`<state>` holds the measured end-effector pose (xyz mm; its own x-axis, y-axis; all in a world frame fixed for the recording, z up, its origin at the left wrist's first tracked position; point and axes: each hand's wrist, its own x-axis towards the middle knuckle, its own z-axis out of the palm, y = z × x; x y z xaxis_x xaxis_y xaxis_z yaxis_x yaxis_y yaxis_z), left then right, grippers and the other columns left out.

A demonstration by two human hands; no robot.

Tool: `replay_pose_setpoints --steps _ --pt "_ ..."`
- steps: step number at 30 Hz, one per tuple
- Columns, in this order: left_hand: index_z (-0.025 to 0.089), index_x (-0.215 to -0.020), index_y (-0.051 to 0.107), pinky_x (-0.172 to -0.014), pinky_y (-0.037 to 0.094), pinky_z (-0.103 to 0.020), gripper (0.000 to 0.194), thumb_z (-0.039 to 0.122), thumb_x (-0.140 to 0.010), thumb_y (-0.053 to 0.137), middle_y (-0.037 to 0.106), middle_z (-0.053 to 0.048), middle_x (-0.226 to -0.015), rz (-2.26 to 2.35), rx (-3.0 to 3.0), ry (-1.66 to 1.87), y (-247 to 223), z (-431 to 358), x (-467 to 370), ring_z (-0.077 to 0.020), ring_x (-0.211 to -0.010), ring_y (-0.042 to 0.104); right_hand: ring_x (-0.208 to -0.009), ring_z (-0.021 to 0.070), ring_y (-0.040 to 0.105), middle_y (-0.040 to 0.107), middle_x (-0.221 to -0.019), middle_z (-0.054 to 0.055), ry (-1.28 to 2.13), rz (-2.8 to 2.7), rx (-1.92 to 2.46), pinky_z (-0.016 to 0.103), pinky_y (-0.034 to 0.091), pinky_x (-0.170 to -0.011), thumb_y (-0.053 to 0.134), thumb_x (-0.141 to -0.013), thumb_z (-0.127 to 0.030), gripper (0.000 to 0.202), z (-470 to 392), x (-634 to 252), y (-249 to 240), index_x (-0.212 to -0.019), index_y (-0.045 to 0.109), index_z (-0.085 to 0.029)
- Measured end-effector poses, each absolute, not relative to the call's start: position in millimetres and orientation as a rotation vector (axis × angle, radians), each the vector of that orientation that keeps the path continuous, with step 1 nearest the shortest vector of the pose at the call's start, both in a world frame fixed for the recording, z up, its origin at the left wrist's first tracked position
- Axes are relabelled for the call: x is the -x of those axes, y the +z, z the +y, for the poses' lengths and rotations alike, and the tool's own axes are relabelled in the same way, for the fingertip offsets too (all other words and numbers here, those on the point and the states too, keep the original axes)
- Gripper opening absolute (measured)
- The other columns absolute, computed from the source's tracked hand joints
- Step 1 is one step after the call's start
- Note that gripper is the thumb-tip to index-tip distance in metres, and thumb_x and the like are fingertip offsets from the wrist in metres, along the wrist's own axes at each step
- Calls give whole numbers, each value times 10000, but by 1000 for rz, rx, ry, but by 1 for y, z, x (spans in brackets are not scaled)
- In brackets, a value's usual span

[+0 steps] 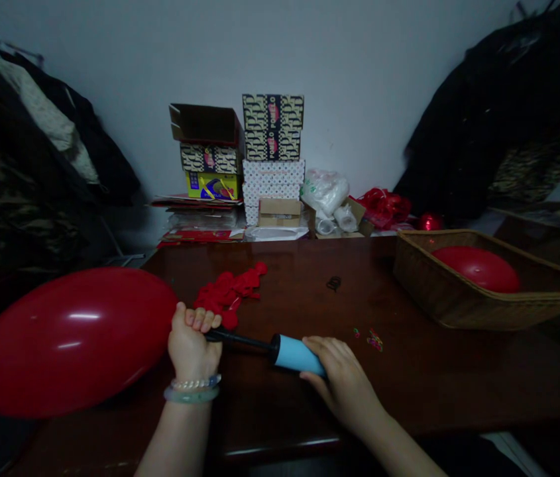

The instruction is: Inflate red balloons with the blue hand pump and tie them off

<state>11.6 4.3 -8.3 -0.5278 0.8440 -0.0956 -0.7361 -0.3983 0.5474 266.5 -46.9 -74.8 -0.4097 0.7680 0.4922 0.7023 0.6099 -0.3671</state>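
A: so what's each hand got?
B: left hand (194, 341) is fisted around the black end of a blue pump (294, 353), snug against a big red balloon (73, 341). right hand (344, 381) has its fingers curled over the blue barrel.
A: and that big balloon's where?
B: 9 o'clock from the pump. red ribbony pile (224, 293) around 10, wicker basket (439, 301) between 2 and 3, with a second red balloon (478, 268) inside.

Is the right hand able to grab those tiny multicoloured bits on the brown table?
Probably yes: nothing stands between the right hand and the tiny multicoloured bits, though it would need to let go of the light-blue cylindrical pump first.
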Motion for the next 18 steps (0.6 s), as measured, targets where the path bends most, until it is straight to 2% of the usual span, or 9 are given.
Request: replay_pose_setpoints --steps 9,18 --pt "191 -576 283 -414 293 -208 430 322 -851 587 264 86 -458 659 -252 1969 -18 0 -32 -57 -385 258 -1053 276 584 625 -1174 135 29 -2151 1147 469 474 -899 576 -892 -318 405 -53 -253 -76 -1262 501 -169" --pt "187 -547 295 -411 274 -219 470 371 -858 595 264 76 -455 679 -357 1919 -23 -12 -62 -60 -388 251 -1043 276 587 616 -1183 133 128 -2134 1149 464 483 -883 590 -887 -313 422 -62 -241 -81 -1273 485 -178"
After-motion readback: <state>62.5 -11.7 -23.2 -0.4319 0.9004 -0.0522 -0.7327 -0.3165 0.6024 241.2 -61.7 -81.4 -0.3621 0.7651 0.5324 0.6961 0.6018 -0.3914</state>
